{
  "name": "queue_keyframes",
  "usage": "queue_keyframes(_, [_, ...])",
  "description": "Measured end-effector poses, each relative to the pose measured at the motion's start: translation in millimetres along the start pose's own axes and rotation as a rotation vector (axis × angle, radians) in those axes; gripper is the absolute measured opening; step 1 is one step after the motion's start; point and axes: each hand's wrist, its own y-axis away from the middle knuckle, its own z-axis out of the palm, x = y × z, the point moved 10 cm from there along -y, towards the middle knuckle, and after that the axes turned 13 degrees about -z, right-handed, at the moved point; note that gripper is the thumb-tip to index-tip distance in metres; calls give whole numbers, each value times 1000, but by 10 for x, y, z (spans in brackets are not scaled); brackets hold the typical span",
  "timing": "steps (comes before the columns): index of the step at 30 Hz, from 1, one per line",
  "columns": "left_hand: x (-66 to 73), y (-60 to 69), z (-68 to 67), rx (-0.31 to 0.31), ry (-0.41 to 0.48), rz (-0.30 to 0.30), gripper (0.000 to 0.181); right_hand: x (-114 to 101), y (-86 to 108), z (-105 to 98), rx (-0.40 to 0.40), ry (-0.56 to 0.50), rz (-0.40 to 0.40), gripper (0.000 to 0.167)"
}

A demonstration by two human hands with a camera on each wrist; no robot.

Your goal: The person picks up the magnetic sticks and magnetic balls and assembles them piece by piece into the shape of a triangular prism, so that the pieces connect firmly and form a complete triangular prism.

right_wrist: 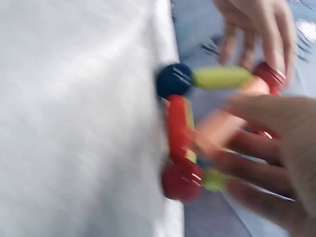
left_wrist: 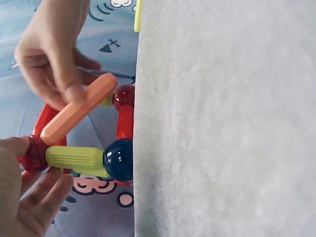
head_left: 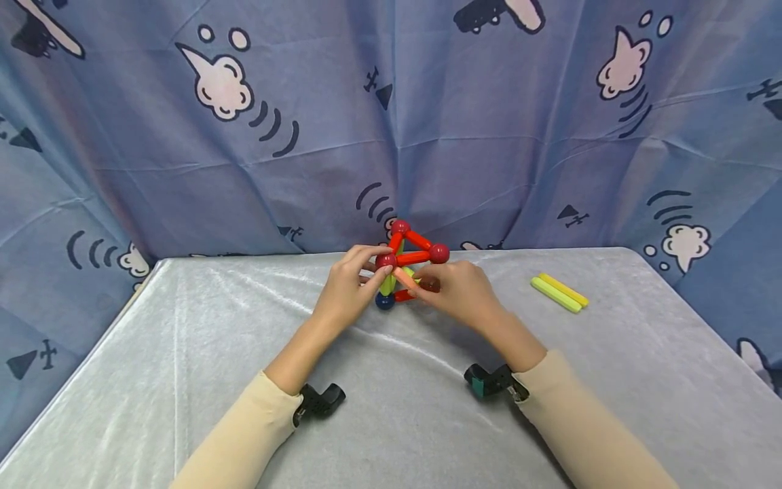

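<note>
A small frame of ribbed rods and balls stands on the table. Its top is a triangle of red rods (head_left: 413, 258) with red balls at the corners. Thumb and fingers of the left hand (head_left: 345, 291) hold the front-left red ball (left_wrist: 33, 154). From that ball a lime rod (left_wrist: 76, 157) runs down to a dark blue ball (head_left: 385, 301). The right hand (head_left: 467, 292) pinches an orange rod (left_wrist: 79, 109), which slants from the held ball toward a lower dark red ball (right_wrist: 181, 179). In the right wrist view the right fingers are blurred and cover part of the rod.
To the right, a lime rod (head_left: 556, 295) and a yellow rod (head_left: 563, 290) lie side by side on the pale cloth-covered table (head_left: 244, 353). A blue printed curtain (head_left: 342, 109) hangs close behind the table's far edge.
</note>
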Motion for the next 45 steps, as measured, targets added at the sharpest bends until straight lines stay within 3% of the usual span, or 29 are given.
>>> queue_keyframes(3, [-31, -21, -4, -10, 28, -28, 30, 141, 45, 101, -194, -150, 43, 21])
queue_keyframes(5, [-85, -42, -11, -18, 73, -71, 30, 268, 107, 141, -273, -281, 106, 20])
queue_keyframes(8, [-176, -61, -33, -28, 160, -147, 29, 502, 222, 165, -309, -400, 228, 17])
queue_keyframes(11, [-214, -64, -47, -35, 202, -182, 29, 719, 341, 238, -312, -447, 344, 35])
queue_keyframes(16, [-194, -57, -41, -24, 192, -166, 29, 776, 376, 515, -256, -564, 352, 65])
queue_keyframes(20, [-179, -48, -48, -10, 179, -152, 29, 688, 323, 606, -144, -618, 299, 55])
queue_keyframes(25, [-133, -42, -42, 1, 154, -125, 29, 671, 310, 585, -46, -619, 294, 43])
queue_keyframes(41, [-62, -23, -1, -9, 107, -96, 28, 761, 362, 605, 67, -680, 327, 32])
queue_keyframes(45, [-21, -9, 8, 2, 91, -52, 29, 804, 384, 569, 77, -616, 368, 36])
